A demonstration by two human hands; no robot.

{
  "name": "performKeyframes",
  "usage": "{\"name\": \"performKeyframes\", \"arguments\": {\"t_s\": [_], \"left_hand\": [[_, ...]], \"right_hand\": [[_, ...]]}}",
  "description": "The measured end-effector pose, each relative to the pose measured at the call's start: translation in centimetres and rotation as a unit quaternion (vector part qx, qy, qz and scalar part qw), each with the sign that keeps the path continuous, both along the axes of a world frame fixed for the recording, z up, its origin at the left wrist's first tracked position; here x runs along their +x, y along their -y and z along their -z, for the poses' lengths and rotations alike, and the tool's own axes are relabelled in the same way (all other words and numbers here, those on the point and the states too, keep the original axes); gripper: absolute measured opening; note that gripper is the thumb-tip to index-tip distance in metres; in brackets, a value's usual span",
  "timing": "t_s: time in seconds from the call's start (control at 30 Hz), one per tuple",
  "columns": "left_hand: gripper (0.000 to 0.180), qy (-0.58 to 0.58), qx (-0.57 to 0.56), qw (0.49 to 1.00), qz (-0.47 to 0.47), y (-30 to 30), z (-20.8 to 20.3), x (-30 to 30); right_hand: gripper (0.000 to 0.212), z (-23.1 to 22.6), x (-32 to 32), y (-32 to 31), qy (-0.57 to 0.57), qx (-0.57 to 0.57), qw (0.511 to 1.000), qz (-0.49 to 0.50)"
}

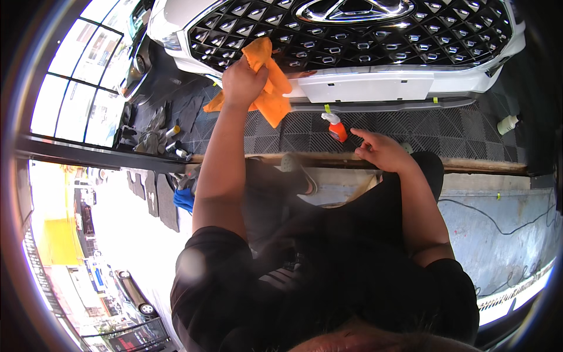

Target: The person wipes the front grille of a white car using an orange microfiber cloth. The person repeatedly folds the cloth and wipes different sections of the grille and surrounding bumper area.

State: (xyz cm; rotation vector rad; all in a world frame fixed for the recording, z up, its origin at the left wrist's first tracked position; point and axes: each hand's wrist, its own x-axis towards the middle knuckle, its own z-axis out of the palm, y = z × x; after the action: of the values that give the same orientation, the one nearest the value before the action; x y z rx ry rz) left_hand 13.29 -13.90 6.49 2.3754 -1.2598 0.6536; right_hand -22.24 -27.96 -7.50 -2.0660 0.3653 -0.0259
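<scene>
An orange cloth (274, 105) is bunched in my left hand (241, 83), which is closed around it at the left part of the car's black grille (346, 47). The cloth's loose ends hang down over the white bumper (366, 87). My right hand (384, 151) is held above my knee, with its index finger stretched out and nothing in it. Just left of that hand, an orange spray bottle (337, 130) with a white head stands on the floor. Whether the fingertip touches the bottle I cannot tell, but a small gap seems to show.
Dark ribbed floor tiles (399, 126) lie beneath the bumper. At the right stands a pale bottle (507, 124). Dark cloths (153, 132) and a yellow-capped can (173, 131) lie at the left. A black cable (498, 226) runs over the bluish ground behind me on the right.
</scene>
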Motion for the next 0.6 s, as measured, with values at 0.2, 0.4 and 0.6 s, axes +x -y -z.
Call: {"name": "performKeyframes", "arguments": {"t_s": [0.2, 0.4, 0.6], "left_hand": [[0.039, 0.029, 0.143, 0.985, -0.089, -0.1, -2.1, -0.7], [0.039, -0.204, -0.169, 0.964, -0.012, 2.5, 1.1, -3.8], [0.043, -0.04, 0.024, 0.999, -0.02, 4.3, -3.3, -4.9]], "right_hand": [[0.058, -0.2, 0.3, -0.1, 0.019, -0.003, 1.0, -0.001], [0.06, -0.5, 0.8, -0.1, -0.002, -0.006, 1.0, -0.008], [0.06, -1.5, 0.1, -0.1, -0.015, -0.007, 1.0, -0.005]]}}
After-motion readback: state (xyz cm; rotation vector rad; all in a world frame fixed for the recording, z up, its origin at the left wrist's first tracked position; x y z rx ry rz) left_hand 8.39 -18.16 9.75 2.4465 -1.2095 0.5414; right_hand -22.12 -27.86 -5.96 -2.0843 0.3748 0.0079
